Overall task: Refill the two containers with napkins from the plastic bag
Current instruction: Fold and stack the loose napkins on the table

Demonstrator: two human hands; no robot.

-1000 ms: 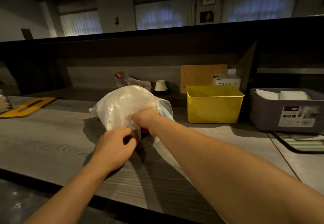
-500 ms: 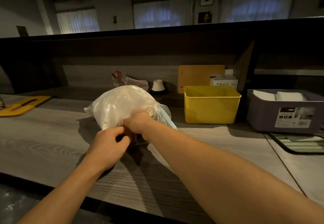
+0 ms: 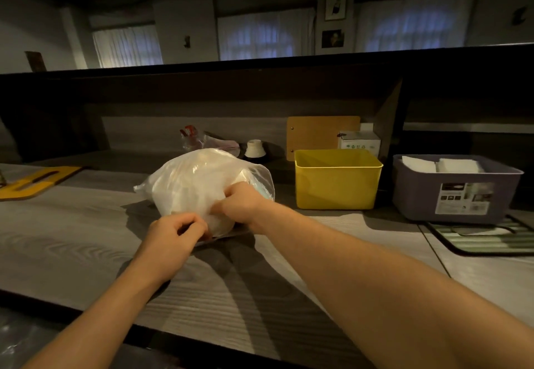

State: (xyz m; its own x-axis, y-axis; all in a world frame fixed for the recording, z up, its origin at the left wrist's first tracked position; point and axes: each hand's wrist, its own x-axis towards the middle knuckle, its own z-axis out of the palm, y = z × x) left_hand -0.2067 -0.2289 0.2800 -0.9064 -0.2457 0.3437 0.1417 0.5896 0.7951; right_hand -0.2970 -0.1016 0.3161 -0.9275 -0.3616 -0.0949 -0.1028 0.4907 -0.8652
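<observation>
Far off to the left of both hands, a flat yellow board lies on the grey wooden counter. The left hand sits low at the near side of the plastic bag, its fingers curled tight and pinching the bag's gathered edge. The bag, bulging with white napkins, rests on the counter directly beyond and between the two hands, touching both. The right hand reaches in from the right, slightly higher than the left, fingers closed into the bag's film on its right near side. Behind the bag, beyond the hands, stand a small crumpled packet and a pale little cup. To the right of the right hand, well apart from it, the yellow container stands open. Farther right again is the grey container, with some white napkins showing at its top, sitting partly on a striped mat.
</observation>
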